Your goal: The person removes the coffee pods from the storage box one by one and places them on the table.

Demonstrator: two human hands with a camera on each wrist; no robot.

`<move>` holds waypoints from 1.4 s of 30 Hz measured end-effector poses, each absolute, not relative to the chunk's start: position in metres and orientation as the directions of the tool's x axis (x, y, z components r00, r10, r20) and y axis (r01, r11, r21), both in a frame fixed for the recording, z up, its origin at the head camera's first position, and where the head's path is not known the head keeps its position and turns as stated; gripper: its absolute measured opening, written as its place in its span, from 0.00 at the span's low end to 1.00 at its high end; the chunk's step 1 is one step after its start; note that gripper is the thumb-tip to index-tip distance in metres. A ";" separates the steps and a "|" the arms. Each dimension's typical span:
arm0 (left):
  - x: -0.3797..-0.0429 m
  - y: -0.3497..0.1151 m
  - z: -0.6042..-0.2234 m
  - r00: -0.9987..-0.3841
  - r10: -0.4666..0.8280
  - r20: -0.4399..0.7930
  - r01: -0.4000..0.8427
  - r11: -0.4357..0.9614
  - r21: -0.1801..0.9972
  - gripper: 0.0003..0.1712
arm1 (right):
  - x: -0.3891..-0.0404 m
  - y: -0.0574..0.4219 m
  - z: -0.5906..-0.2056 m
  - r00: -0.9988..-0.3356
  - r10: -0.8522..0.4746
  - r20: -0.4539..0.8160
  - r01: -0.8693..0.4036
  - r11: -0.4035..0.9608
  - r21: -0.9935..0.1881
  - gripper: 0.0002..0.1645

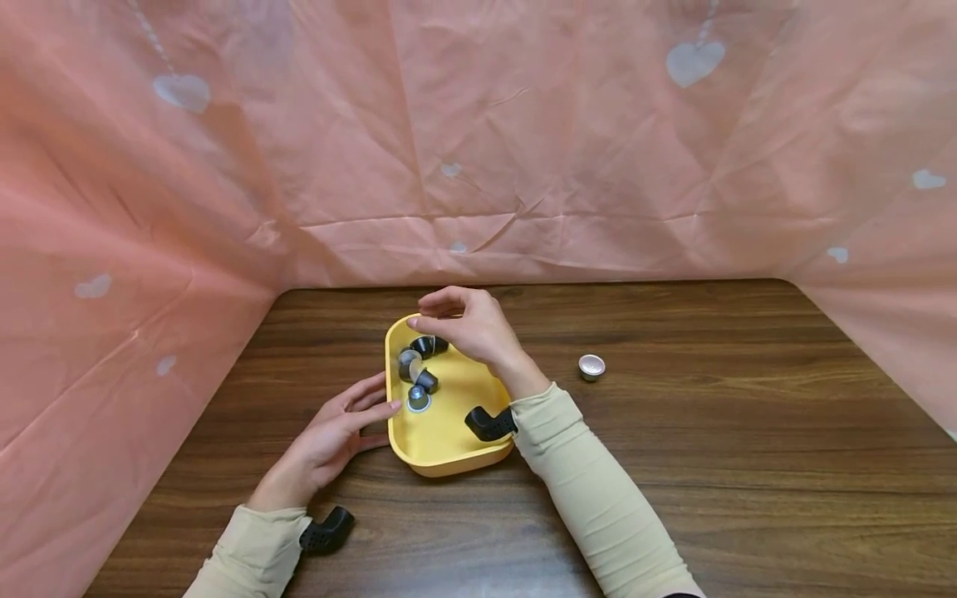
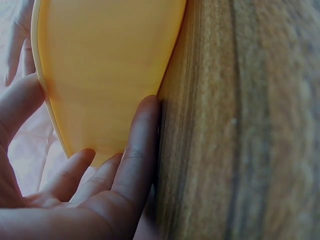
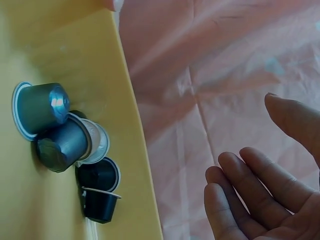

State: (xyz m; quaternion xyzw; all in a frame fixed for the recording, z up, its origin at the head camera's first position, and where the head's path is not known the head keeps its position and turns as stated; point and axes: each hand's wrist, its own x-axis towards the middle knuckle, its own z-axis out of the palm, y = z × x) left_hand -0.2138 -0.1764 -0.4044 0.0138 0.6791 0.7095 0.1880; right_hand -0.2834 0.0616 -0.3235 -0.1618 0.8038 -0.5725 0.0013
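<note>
A yellow tray with a raised rim stands on the wooden table. My left hand holds its left side, thumb over the rim and fingers against the outer wall. Several coffee capsules lie inside along the left and far side, among them a green-grey capsule, a dark grey-blue capsule and a black capsule. Over the far part of the tray hovers my right hand, thumb and fingers apart with nothing between them. Another capsule, pale lid up, sits on the table right of the tray.
Pink cloth with white hearts hangs behind and on both sides of the wooden table. A black wrist mount on the right arm overlaps the tray's right side; another black mount is at the left wrist.
</note>
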 end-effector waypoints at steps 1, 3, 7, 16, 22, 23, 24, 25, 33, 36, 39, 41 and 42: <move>-0.213 -0.176 -0.405 -0.929 0.286 -0.236 -0.249 -0.009 0.969 0.43 | -0.284 0.061 -0.325 -0.948 -0.259 0.182 -0.258 0.299 -0.919 0.21; -0.212 -0.176 -0.406 -0.929 0.287 -0.235 -0.248 -0.012 0.969 0.43 | -0.285 0.060 -0.329 -0.950 -0.256 0.179 -0.256 0.310 -0.916 0.21; -0.210 -0.176 -0.407 -0.930 0.284 -0.233 -0.247 -0.012 0.969 0.42 | -0.286 0.058 -0.334 -0.953 -0.254 0.166 -0.248 0.337 -0.908 0.21; -0.210 -0.175 -0.407 -0.933 0.275 -0.233 -0.246 -0.014 0.969 0.43 | -0.290 0.055 -0.339 -0.951 -0.253 0.178 -0.279 0.457 -0.844 0.22; -0.211 -0.174 -0.406 -0.934 0.276 -0.229 -0.241 -0.009 0.971 0.43 | -0.292 0.053 -0.343 -0.947 -0.263 0.184 -0.305 0.553 -0.776 0.25; -0.211 -0.174 -0.406 -0.933 0.278 -0.229 -0.240 -0.007 0.971 0.43 | -0.293 0.052 -0.344 -0.948 -0.264 0.180 -0.303 0.564 -0.768 0.25; -0.212 -0.174 -0.406 -0.932 0.279 -0.229 -0.240 -0.005 0.971 0.43 | -0.293 0.051 -0.345 -0.947 -0.269 0.177 -0.306 0.580 -0.755 0.25; -0.212 -0.174 -0.405 -0.932 0.280 -0.229 -0.239 -0.002 0.971 0.43 | -0.294 0.050 -0.347 -0.945 -0.277 0.172 -0.309 0.596 -0.741 0.26; -0.212 -0.176 -0.403 -0.932 0.274 -0.236 -0.243 0.009 0.970 0.43 | -0.298 0.045 -0.356 -0.924 -0.341 0.170 -0.370 0.692 -0.620 0.25; -0.212 -0.176 -0.403 -0.932 0.278 -0.232 -0.241 0.002 0.970 0.43 | -0.298 0.044 -0.356 -0.920 -0.357 0.161 -0.379 0.713 -0.589 0.24; -0.212 -0.176 -0.403 -0.932 0.281 -0.229 -0.240 -0.004 0.971 0.43 | -0.297 0.044 -0.355 -0.924 -0.358 0.138 -0.368 0.728 -0.578 0.24; -0.212 -0.175 -0.403 -0.932 0.281 -0.227 -0.238 -0.005 0.971 0.42 | -0.296 0.044 -0.356 -0.926 -0.357 0.120 -0.358 0.734 -0.577 0.24; -0.212 -0.175 -0.403 -0.933 0.280 -0.227 -0.238 -0.006 0.971 0.42 | -0.296 0.043 -0.356 -0.927 -0.357 0.113 -0.353 0.736 -0.577 0.24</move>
